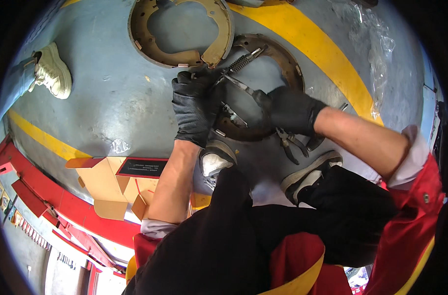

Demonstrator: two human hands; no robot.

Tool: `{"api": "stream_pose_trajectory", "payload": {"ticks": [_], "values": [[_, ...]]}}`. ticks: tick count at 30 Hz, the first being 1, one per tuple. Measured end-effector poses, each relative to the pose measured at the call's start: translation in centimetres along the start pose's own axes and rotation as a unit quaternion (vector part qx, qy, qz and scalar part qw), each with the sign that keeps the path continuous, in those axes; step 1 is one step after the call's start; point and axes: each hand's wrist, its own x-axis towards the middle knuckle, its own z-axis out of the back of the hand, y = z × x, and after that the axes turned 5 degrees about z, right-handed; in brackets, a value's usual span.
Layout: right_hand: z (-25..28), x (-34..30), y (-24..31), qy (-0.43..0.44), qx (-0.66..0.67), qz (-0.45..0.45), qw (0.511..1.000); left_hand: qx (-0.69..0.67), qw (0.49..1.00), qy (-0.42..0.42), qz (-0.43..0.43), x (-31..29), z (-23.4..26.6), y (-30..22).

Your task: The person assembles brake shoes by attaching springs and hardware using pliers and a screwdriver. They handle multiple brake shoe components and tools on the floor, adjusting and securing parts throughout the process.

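Rust-brown curved metal brake shoes lie on the grey painted floor by the person's feet, a steel coil spring at their top. Left hand in a black glove is closed over the shoes' left side; right hand grips a thin metal tool toward the spring. Seemingly spring fitting; next needs steady leverage

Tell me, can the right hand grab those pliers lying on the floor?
Probably yes. The pliers lie on the grey floor just below the right hand, with nothing covering them. But that hand already grips a thin metal tool over the brake shoes, so it must let go first.
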Motion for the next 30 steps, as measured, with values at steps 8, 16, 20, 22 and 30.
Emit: {"api": "stream_pose_trajectory", "payload": {"ticks": [8,16,20,22,30], "values": [[2.5,-0.1,2.2,0.081,0.038,-0.073,0.993,0.01,1.0,0.009,0.008,-0.3,-0.7,1.5],[0.5,0.2,1.0,0.07,-0.016,-0.043,0.997,0.019,0.999,0.019,0.021,-0.2,-0.3,0.7],[1.5,0.4,1.8,0.079,-0.012,-0.028,0.996,0.032,0.999,0.013,0.011,-0.3,-0.5,1.0],[1.4,0.4,1.7,0.064,-0.022,0.009,0.998,0.017,1.0,0.01,0.011,-0.3,-0.5,1.1],[-6.9,0.2,0.2,-0.314,0.114,-0.015,0.942,0.038,0.999,0.006,0.004,-0.1,-0.2,0.7]]}}
